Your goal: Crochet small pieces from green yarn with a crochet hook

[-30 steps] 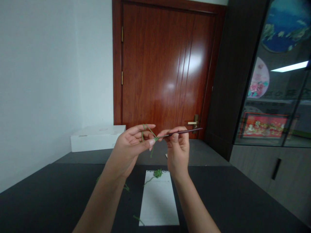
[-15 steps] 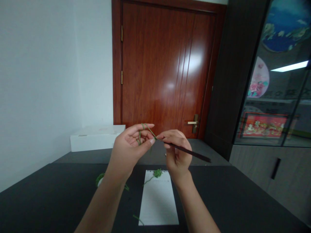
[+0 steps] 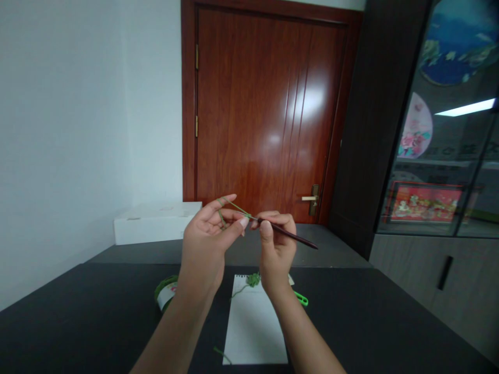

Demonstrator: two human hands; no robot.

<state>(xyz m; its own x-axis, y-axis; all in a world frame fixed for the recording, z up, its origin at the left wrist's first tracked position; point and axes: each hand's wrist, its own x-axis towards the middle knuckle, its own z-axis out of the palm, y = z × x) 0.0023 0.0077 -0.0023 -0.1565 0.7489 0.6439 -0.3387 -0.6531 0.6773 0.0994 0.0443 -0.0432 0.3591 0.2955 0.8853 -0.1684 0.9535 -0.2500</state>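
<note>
**Hook and green yarn working above the table**

A dark crochet hook point(image 3: 290, 234) is meeting a taut green yarn strand point(image 3: 237, 207) in mid-air above the table point(image 3: 78, 317), with the right hand point(image 3: 276, 244) clamping the shaft. The left hand point(image 3: 206, 234) is tensioning the strand, looped around its raised fingers and pinched near the thumb. The step looks like yarning over, and the strand seems to call for catching. The hook's tip is hidden by fingertips. Below, a small crocheted piece point(image 3: 253, 279) is lying on a notepad point(image 3: 253, 327).
</note>
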